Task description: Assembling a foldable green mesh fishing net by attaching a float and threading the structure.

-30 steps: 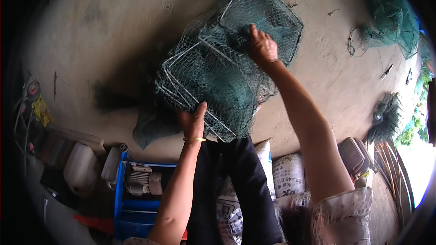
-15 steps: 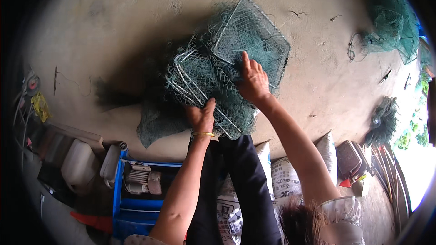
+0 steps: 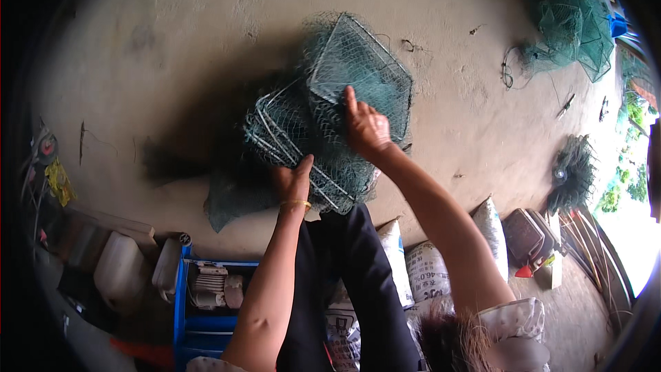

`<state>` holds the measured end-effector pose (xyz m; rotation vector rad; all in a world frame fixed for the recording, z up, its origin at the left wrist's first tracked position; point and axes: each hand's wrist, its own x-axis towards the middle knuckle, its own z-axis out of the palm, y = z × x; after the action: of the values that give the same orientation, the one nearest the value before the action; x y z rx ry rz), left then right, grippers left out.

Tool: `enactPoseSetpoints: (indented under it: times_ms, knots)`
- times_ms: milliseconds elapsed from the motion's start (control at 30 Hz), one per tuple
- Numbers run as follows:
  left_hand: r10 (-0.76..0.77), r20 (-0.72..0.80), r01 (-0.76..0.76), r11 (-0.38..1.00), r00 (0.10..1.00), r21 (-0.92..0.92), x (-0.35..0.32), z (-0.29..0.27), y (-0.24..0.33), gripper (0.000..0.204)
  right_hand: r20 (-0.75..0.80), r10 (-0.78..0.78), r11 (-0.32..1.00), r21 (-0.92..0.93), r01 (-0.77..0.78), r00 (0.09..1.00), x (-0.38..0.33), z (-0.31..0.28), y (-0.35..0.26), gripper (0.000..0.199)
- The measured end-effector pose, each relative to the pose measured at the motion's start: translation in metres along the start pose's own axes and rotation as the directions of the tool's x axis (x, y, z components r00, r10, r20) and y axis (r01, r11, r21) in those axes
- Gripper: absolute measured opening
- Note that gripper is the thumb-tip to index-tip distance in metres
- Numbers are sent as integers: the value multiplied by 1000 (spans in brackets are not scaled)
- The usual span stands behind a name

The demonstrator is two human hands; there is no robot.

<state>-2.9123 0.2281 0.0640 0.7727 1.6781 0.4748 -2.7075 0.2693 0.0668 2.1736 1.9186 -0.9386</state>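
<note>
A collapsible fish trap of green mesh on square metal frames (image 3: 361, 62) is in front of my knees, its netting bunched and hanging below. My left hand (image 3: 294, 182) is closed round the lower edge of the frames stacked at the left, thumb on top. At the right-hand frame, my right hand (image 3: 367, 126) has its index finger stretched out over the mesh and its other fingers curled in against the netting. What lies under those curled fingers is hidden. More dark netting (image 3: 237, 196) trails to the left below my left hand.
Another green net trap (image 3: 571, 27) lies at the far right, with a dark net bundle (image 3: 575, 172) nearer. Stuffed white sacks (image 3: 427, 269) stand beside my legs. A blue metal frame with a motor (image 3: 210, 286) is at lower left, beside grey containers (image 3: 120, 262).
The trap and both hands appear slightly further left in the view, and the right-hand frame sits a little lower. Both hands keep about the same pose; the whole view has shifted somewhat.
</note>
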Motion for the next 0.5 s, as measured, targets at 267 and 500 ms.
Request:
enactPoseSetpoints:
  times_ms: [267,500]
  knots:
    - [136,-55,-135,990,989,30,0,-7,-7,59,-182,122,973,215,-81,976,-57,-28,7,66]
    - [134,93,-111,970,987,-214,-20,-12,48,46,-60,388,804,509,-306,920,-70,5,-46,58]
